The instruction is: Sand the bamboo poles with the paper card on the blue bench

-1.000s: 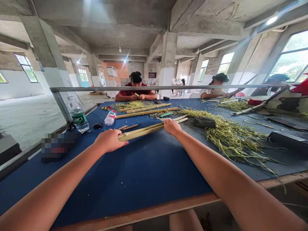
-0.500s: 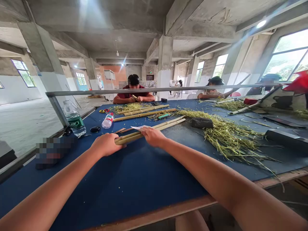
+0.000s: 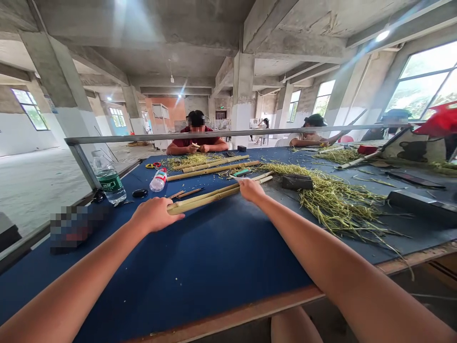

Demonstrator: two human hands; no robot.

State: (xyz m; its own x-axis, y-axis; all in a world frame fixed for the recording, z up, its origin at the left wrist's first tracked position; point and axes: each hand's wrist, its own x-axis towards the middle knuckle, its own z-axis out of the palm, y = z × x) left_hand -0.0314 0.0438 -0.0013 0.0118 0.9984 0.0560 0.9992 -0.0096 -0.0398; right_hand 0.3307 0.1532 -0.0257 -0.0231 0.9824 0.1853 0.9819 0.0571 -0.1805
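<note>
Two bamboo poles (image 3: 207, 196) lie side by side, running from my left hand away to the right across the blue table. My left hand (image 3: 155, 213) is wrapped round their near end. Further along, my right hand (image 3: 252, 189) is closed over the poles, with a thin whitish sheet (image 3: 236, 178), like paper or sandpaper, poking out past its fingers. Most of that sheet is hidden under the hand. Beyond the poles lie a pencil (image 3: 190, 193) and a green-handled tool (image 3: 242, 172).
More bamboo poles (image 3: 214, 170) lie farther back. A black block (image 3: 297, 182) sits by a heap of shavings (image 3: 335, 200). Left are a large water bottle (image 3: 110, 178), a small bottle (image 3: 158, 180) and scissors (image 3: 153, 166). A metal rail (image 3: 214, 134) crosses before a co-worker (image 3: 196, 138).
My right hand has slid with the whitish sheet along the poles, away to the right. My left hand keeps its grip on the near end.
</note>
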